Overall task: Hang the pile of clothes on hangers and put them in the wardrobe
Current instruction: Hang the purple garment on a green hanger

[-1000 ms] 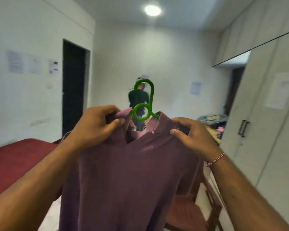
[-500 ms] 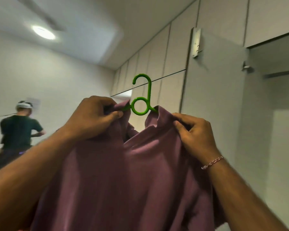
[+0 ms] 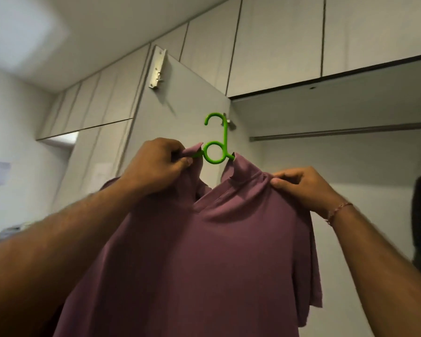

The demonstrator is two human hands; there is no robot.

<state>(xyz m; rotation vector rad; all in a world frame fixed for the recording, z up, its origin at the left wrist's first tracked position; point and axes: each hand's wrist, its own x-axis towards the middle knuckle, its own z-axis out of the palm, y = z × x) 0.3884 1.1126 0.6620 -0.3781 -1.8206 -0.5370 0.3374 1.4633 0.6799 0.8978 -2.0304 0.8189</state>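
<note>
Fingers of the left hand (image 3: 156, 164) pinch the collar of the purple shirt (image 3: 204, 251) and green hanger (image 3: 215, 142) at frame centre, while the right hand (image 3: 304, 188) grips the shirt's shoulder right of centre, below the wardrobe rail (image 3: 338, 132) at the upper right

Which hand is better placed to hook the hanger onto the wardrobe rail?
Left hand: it grips the green plastic hanger by its neck, whereas the right hand only pinches the purple shirt.

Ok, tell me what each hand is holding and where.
Both grip the purple shirt on the green hanger: left hand beside the collar, right hand at the shoulder.
</note>
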